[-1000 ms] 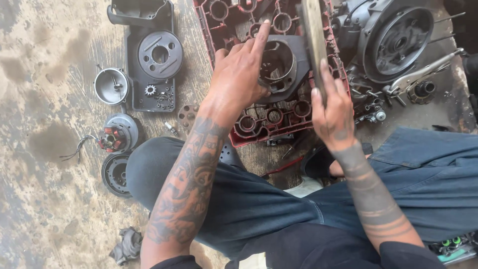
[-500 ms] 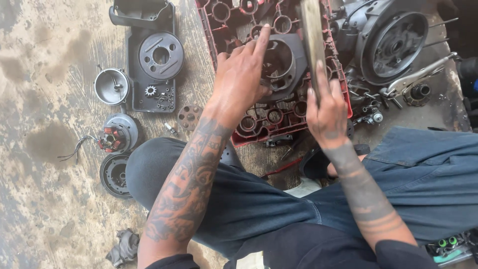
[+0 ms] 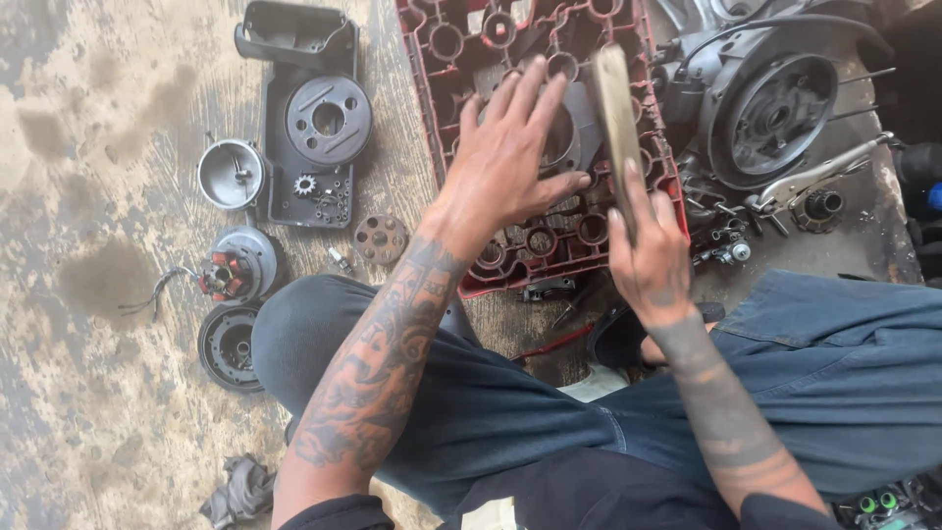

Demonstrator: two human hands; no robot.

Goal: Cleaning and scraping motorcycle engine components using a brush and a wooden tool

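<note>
Since a moment ago my left hand (image 3: 510,157) has spread flat on the red casing (image 3: 549,236), fingers open, while my right hand (image 3: 653,255) grips the stiff, heavy-looking bar (image 3: 616,118) low.

1. We are seeing even, soft daylight with only faint shadows.
2. The left hand (image 3: 510,162) and right hand (image 3: 650,257) are showing slight motion blur.
3. The top right corner is falling into darkness.

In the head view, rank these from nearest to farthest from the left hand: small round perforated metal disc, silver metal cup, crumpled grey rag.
1. Small round perforated metal disc, just left of the left hand.
2. Silver metal cup, farther left.
3. Crumpled grey rag, bottom left by the knee.
</note>
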